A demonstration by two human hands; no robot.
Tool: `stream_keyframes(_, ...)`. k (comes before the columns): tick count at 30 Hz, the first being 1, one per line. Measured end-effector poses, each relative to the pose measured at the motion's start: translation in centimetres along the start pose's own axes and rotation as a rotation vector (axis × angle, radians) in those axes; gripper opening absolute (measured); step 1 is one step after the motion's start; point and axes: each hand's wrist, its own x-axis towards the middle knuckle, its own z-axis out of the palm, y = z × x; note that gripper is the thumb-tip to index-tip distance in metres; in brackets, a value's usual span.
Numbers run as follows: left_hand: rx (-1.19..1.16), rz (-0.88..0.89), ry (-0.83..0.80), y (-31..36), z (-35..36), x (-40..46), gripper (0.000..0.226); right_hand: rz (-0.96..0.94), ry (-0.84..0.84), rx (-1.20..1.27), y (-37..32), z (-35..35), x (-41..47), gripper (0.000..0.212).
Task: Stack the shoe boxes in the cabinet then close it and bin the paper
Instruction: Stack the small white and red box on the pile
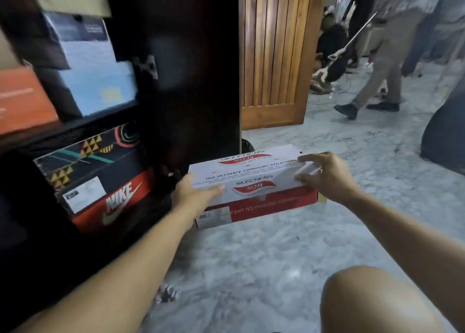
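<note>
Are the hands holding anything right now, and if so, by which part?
Both hands are on the white and red Skechers box on the floor: the left hand grips its near-left lid corner, the right hand its right end.

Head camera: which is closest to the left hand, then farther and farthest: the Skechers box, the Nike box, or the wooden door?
1. Skechers box: on the floor, under the left hand.
2. Nike box: left, low in the cabinet.
3. Wooden door: behind, up right.
</note>
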Motion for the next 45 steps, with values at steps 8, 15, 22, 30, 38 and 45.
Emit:
stream_keyframes(8, -0.004, 0.129, 0.152, 5.9, -10.9, -1.0, 0.073, -0.151, 0.054, 0.058, -11.7, -2.7, 0.5, 0.051)
stream_keyframes(15, 0.120, 0.256, 0.415, 10.8, -18.3, -0.5, 0.082, -0.228, 0.140, 0.184, -20.1, -3.5, 2.9, 0.050)
stream_keyframes(22, -0.021, 0.362, 0.556, 17.1, -23.6, 0.6, 0.079, -0.314, 0.189, 0.311, -27.2, -5.6, 6.0, 0.051)
stream_keyframes(30, 0.017, 0.524, 0.747, 26.7, -28.4, 0.3, 0.075, -0.388, 0.275, 0.441, -33.8, -10.4, 9.6, 0.053)
stream_keyframes(38, 0.049, 0.554, 0.854, 33.4, -33.4, -0.2, 0.079, -0.433, 0.293, 0.564, -40.7, -11.9, 13.8, 0.048)
stream_keyframes(45, 0.022, 0.514, 0.973, 35.9, -38.6, 1.0, 0.075, -0.505, 0.247, 0.628, -48.9, -10.5, 17.7, 0.051)
